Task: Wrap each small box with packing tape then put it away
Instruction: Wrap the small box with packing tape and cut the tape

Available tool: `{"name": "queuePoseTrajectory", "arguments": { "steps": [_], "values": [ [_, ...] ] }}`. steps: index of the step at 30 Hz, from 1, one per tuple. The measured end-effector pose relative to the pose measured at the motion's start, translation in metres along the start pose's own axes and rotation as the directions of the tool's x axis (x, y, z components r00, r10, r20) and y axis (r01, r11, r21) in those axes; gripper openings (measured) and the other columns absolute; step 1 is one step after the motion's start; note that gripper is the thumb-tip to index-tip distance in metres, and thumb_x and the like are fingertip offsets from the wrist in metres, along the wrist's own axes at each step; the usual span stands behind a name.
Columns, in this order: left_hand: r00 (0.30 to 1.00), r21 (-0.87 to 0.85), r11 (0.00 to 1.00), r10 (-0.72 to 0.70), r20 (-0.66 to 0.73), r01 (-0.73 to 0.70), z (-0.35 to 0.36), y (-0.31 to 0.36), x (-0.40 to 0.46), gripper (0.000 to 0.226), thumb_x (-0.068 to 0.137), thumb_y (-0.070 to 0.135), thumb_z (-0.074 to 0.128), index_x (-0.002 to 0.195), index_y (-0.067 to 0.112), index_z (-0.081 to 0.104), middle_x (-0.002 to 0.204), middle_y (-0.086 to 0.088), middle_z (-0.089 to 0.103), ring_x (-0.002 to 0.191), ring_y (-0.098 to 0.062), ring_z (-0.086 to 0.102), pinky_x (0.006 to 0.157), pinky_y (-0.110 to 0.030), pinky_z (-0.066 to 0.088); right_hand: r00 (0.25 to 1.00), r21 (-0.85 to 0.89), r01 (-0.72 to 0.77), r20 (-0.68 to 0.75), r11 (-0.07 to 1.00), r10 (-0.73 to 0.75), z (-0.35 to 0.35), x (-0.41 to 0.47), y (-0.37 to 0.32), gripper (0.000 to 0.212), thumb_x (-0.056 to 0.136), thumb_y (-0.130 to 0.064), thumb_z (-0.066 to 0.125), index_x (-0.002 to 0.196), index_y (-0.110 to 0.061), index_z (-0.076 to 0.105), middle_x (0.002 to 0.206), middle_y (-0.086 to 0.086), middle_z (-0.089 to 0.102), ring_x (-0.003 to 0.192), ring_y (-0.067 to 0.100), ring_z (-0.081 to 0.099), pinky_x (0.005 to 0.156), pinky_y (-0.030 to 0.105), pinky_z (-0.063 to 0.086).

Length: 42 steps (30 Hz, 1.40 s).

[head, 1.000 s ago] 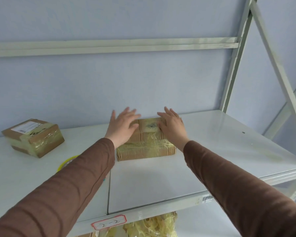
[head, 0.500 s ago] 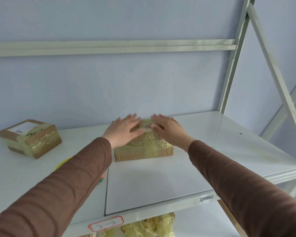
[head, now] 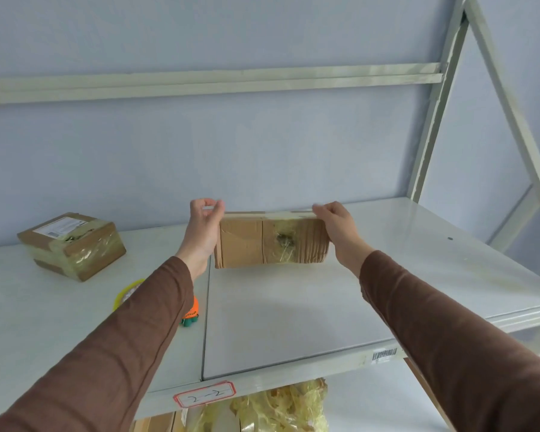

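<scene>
The small box (head: 270,241) is up on edge now, its broad brown cardboard face turned toward the camera, held above the pale shelf (head: 293,313) near the back wall. Clear tape crosses it in glossy bands, wrinkled toward the right end, with a dark smudge near the middle. Far left sits a second box (head: 72,246), tape-wrapped, white label on top, lying flat and angled.

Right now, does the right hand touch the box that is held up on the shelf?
Touching. The head view shows the right hand with its fingers curled over the top right edge of the cardboard box, no gap between them.
</scene>
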<state>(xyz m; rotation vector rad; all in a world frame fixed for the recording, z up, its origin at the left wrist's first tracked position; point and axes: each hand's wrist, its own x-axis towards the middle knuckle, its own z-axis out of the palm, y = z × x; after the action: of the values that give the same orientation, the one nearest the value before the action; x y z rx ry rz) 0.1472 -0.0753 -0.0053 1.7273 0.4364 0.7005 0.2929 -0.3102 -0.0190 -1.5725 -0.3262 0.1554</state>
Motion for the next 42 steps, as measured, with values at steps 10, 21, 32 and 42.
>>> {"name": "queuePoseTrajectory", "arguments": {
  "steps": [10,21,32,42],
  "values": [
    [0.991,0.521,0.852,-0.017,0.130,-0.054,0.001,-0.023,-0.014,0.061,0.092,0.026,0.067,0.149,0.024,0.045,0.162,-0.006,0.023,0.151,-0.027,0.018,0.122,-0.040,0.024,0.984,-0.328,0.136,0.158,0.935,-0.088,-0.004,-0.012,0.022,0.051,0.097,-0.011,0.053,0.144,-0.031,0.053,0.149,0.000,0.049,0.126,0.016,0.053,0.092,0.024,0.047],
    [0.805,0.782,0.369,-0.131,0.579,-0.503,0.038,-0.012,-0.004,0.062,0.109,0.050,0.008,0.164,0.023,0.000,0.171,0.007,-0.007,0.156,-0.007,-0.009,0.128,-0.034,-0.004,0.778,-0.751,0.611,0.628,0.250,-0.017,0.027,-0.015,0.007,0.063,0.109,-0.054,0.011,0.164,-0.024,0.015,0.171,-0.010,0.011,0.157,0.008,0.000,0.128,0.043,-0.002],
    [0.875,0.793,0.552,-0.215,0.433,-0.257,-0.005,-0.018,0.020,0.075,0.103,0.065,0.028,0.165,0.027,0.006,0.172,0.001,-0.003,0.159,-0.018,-0.003,0.128,-0.040,0.002,0.839,-0.784,0.530,0.541,0.325,-0.061,-0.013,-0.005,0.016,0.086,0.094,-0.080,0.029,0.163,-0.032,0.012,0.170,-0.016,0.008,0.156,0.003,-0.004,0.128,0.042,0.005],
    [0.888,0.541,0.840,-0.275,0.368,0.036,0.011,-0.014,-0.009,0.046,0.093,0.055,0.067,0.120,0.018,0.063,0.114,-0.007,0.067,0.088,-0.021,0.068,0.079,-0.042,0.061,0.989,-0.765,0.146,0.135,0.628,-0.066,-0.004,0.006,0.037,0.065,0.104,-0.047,0.049,0.160,-0.022,0.029,0.167,0.004,0.029,0.151,0.028,0.029,0.121,0.041,0.027]
  ]
}}
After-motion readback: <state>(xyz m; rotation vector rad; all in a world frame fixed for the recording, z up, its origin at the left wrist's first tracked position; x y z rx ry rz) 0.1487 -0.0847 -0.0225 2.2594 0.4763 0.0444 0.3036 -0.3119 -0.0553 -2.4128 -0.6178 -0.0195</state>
